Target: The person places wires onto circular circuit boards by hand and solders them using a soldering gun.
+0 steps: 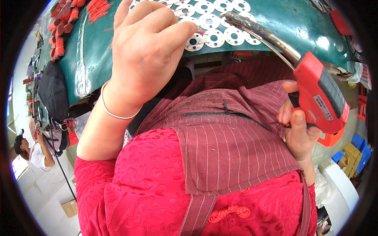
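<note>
My left hand (147, 49) is raised over the near edge of the green table, its fingers curled in. Its fingertips are mostly hidden, and a short red wire (201, 32) shows just beside the thumb tip, over the discs. Several white ring-shaped LED circuit boards (214, 38) lie in rows under and beyond this hand, some with thin red wires across them. My right hand (299, 126) grips a red and black soldering gun (321, 94) at the right. Its metal barrel and thin feed tube point up and left, and the dark tip (232, 17) hovers over the boards.
Bundles of red wire (59, 43) and a loose pile of red wires (98, 10) lie at the table's (291, 27) left. A dark mesh-covered object (54, 90) stands beside it. Another person (35, 151) is at far left. Blue crates (361, 147) stand at the right.
</note>
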`<action>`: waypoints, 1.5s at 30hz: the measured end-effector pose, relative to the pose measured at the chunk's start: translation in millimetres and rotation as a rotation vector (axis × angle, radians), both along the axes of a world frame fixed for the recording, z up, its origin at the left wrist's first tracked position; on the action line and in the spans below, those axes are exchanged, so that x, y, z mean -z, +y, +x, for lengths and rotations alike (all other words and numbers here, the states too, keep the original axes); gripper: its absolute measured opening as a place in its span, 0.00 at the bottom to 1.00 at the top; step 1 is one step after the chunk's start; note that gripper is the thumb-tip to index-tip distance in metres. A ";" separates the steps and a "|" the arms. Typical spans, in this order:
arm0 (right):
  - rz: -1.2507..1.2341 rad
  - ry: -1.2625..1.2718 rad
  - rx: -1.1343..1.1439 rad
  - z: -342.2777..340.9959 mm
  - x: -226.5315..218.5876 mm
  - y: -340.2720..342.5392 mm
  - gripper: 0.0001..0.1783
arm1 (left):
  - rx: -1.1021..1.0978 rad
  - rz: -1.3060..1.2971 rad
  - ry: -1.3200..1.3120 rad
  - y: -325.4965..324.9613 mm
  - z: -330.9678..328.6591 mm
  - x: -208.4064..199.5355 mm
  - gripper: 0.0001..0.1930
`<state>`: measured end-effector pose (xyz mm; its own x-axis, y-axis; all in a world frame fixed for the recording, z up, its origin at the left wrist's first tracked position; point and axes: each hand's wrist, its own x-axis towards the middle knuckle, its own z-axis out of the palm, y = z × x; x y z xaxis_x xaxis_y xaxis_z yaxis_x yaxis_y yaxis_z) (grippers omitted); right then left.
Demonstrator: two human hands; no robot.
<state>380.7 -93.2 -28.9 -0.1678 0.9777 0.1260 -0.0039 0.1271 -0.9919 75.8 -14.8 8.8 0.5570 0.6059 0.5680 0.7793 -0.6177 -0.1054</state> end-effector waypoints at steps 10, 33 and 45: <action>-0.032 0.008 0.029 -0.7 -3.3 -4.5 0.34 | -0.001 -0.053 0.018 -7.0 3.8 -16.5 0.10; -0.038 -0.133 -0.156 -3.3 -2.4 -3.9 0.26 | -0.051 -0.106 -0.016 -22.4 -8.0 -0.9 0.08; 0.000 -0.198 -0.195 -3.5 -4.2 -2.7 0.29 | -0.045 -0.097 -0.010 -24.1 -6.4 0.2 0.08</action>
<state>377.1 -96.0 -24.7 -0.3739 0.9247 0.0718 0.1659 0.1428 -0.9757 69.4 -38.9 8.6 0.5225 0.6829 0.5106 0.8074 -0.5887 -0.0388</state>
